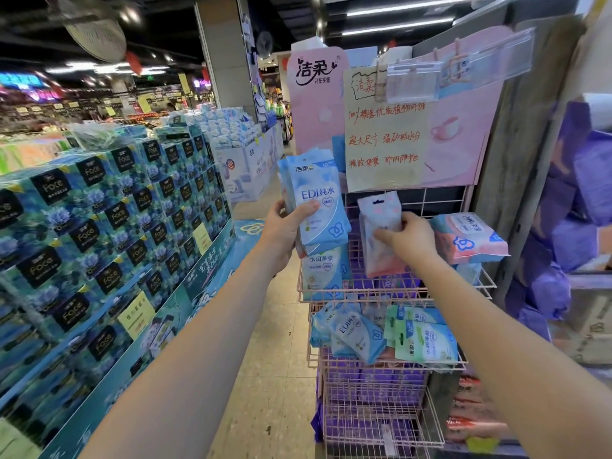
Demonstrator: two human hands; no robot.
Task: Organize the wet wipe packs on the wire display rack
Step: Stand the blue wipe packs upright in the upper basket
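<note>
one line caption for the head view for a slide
Left hand holds blue wipe packs while right hand grips a pink pack at the pink wire rack.

Your left hand holds a stack of packs before the left edge of the wire rack, your right hand grips one upright pack in its top basket, a larger pack lies at the right edge, and more packs lie in the basket below.
</note>
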